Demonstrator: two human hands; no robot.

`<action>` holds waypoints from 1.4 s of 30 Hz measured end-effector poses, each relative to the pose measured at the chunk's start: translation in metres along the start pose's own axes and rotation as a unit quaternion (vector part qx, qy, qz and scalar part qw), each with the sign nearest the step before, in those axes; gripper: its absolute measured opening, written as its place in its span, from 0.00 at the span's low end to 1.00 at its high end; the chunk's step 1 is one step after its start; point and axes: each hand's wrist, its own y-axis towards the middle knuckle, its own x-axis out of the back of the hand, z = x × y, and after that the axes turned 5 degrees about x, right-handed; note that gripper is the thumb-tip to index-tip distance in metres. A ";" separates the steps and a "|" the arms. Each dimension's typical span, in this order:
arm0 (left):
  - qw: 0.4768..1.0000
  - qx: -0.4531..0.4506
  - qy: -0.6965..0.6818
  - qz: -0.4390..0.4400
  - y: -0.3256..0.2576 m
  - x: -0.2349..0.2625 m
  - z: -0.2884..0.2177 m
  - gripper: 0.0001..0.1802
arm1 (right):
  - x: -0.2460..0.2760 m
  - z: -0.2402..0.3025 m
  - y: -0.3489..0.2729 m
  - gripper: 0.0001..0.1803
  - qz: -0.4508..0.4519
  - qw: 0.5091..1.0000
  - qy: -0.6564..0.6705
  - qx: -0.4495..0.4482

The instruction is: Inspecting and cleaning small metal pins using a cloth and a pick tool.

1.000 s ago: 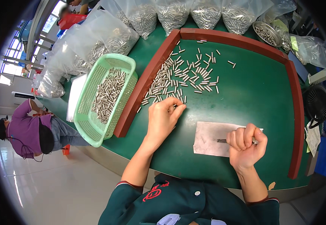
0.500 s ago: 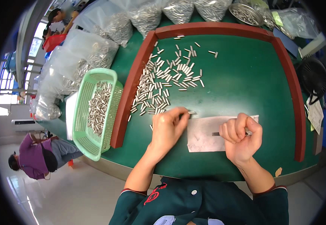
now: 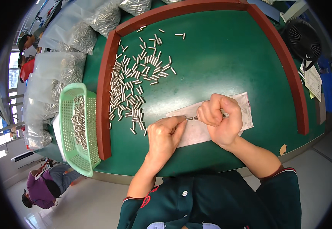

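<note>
- Left hand [image 3: 162,139]: pinched at thumb and forefinger on one short metal pin [image 3: 189,118], with the other fingers curled toward the palm.
- Right hand [image 3: 224,120]: clenched in a fist around a slim metal tool [image 3: 196,118], with the tip exposed toward the left.
- Location of the pinched pin: between both hands, above a pale sheet [image 3: 190,134], in line with the tool tip. Contact between pin and tip: cannot tell from this view.
- On the green tabletop [image 3: 230,49], to the left and far of both hands: many loose metal pins [image 3: 131,86], scattered beside the left rail.
- Around the work area on the left, far and right sides: a reddish-brown rail frame [image 3: 104,99].
- Just outside the left rail: a light green perforated basket [image 3: 92,131], tilted in view, with more metal pins inside.
- Farther left and along the far side: clear plastic bags [image 3: 76,70] filled with metal pins.
- Outside the right rail: a black fan [image 3: 302,40], with paper slips [image 3: 312,82] nearer.
- At the near right edge: a tan scrap [image 3: 283,149].
</note>
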 end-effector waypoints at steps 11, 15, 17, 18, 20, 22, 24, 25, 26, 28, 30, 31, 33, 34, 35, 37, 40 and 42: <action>1.000 -0.003 0.006 -0.001 -0.002 0.001 0.001 0.03 | -0.001 -0.006 0.000 0.20 -0.002 1.000 0.008 0.001; 1.000 -0.014 0.002 0.003 -0.001 -0.001 0.003 0.03 | -0.003 -0.007 -0.002 0.20 0.004 1.000 0.002 0.003; 1.000 -0.011 0.002 0.007 0.000 0.000 0.004 0.03 | -0.007 -0.009 -0.002 0.21 0.015 0.999 -0.048 0.019; 1.000 -0.009 0.001 0.012 0.000 -0.001 0.004 0.03 | -0.009 -0.011 -0.003 0.21 0.018 0.997 -0.064 0.026; 1.000 -0.009 0.006 0.018 0.001 0.001 0.002 0.03 | -0.010 -0.015 -0.005 0.22 0.026 0.994 -0.090 0.051; 1.000 -0.005 0.014 0.016 -0.001 0.003 0.001 0.03 | -0.011 -0.016 -0.007 0.22 0.042 0.990 -0.112 0.074; 1.000 -0.025 -0.005 -0.004 0.001 0.003 0.003 0.02 | -0.012 -0.016 -0.008 0.22 0.028 0.989 -0.122 0.080; 0.995 0.051 -0.083 0.020 0.001 0.005 0.003 0.02 | -0.011 -0.014 -0.007 0.22 0.019 0.992 -0.105 0.061; 0.978 0.124 -0.160 0.044 0.000 0.008 0.003 0.02 | -0.010 -0.012 -0.007 0.22 0.010 0.995 -0.087 0.042; 0.876 0.218 -0.428 0.049 0.003 0.011 0.006 0.02 | -0.008 -0.009 -0.006 0.22 0.006 0.997 -0.068 0.033; 0.656 0.237 -0.701 0.151 0.009 0.018 0.020 0.03 | -0.008 -0.005 -0.005 0.19 -0.018 0.999 -0.028 -0.010; 0.624 0.247 -0.723 0.163 0.009 0.021 0.020 0.04 | -0.009 -0.004 -0.004 0.19 -0.017 1.000 -0.024 -0.008; 0.614 0.245 -0.731 0.168 0.009 0.021 0.024 0.03 | -0.008 -0.005 -0.004 0.19 -0.014 1.000 -0.018 -0.008; 0.607 0.242 -0.738 0.168 0.008 0.020 0.027 0.02 | -0.008 -0.005 -0.004 0.19 -0.020 1.000 -0.015 -0.008; 0.607 0.240 -0.739 0.166 0.008 0.021 0.028 0.02 | -0.009 -0.006 -0.003 0.19 -0.017 1.000 -0.015 -0.009; 0.647 0.257 -0.704 0.141 0.008 0.020 0.028 0.04 | -0.010 -0.006 -0.001 0.19 -0.025 1.000 -0.014 -0.009; 0.672 0.280 -0.673 0.129 0.011 0.023 0.023 0.10 | -0.008 -0.006 0.000 0.19 -0.026 1.000 -0.008 -0.012; 0.679 0.281 -0.666 0.129 0.012 0.023 0.024 0.11 | -0.008 -0.006 0.000 0.19 -0.025 1.000 -0.008 -0.012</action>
